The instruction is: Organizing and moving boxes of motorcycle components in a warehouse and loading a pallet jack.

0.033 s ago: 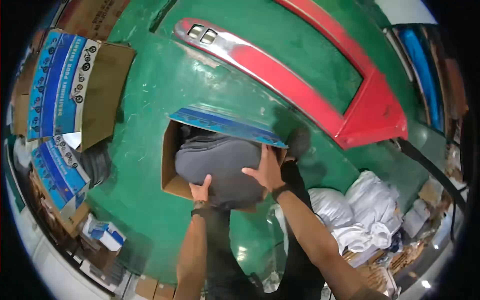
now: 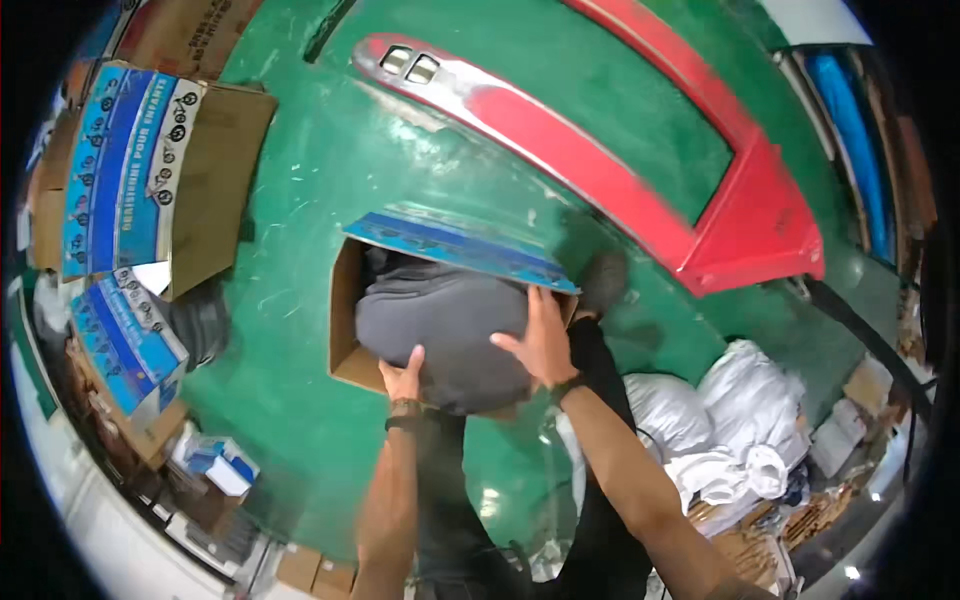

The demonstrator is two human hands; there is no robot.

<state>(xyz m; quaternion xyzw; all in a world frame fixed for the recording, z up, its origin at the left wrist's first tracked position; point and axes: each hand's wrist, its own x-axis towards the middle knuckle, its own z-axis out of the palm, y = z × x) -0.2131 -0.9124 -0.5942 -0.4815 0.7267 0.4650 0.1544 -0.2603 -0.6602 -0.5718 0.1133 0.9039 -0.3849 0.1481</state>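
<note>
Under the grey bundle, the box is partly hidden.

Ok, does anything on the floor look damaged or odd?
Yes: on the red pallet jack, one fork has lost paint toward its tip, showing silvery metal. The green floor beside that tip is scuffed pale, probably ordinary wear.

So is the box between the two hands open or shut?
The box is open: dark grey contents show through its top, and the blue flap at its far side leaves them mostly uncovered.
</note>
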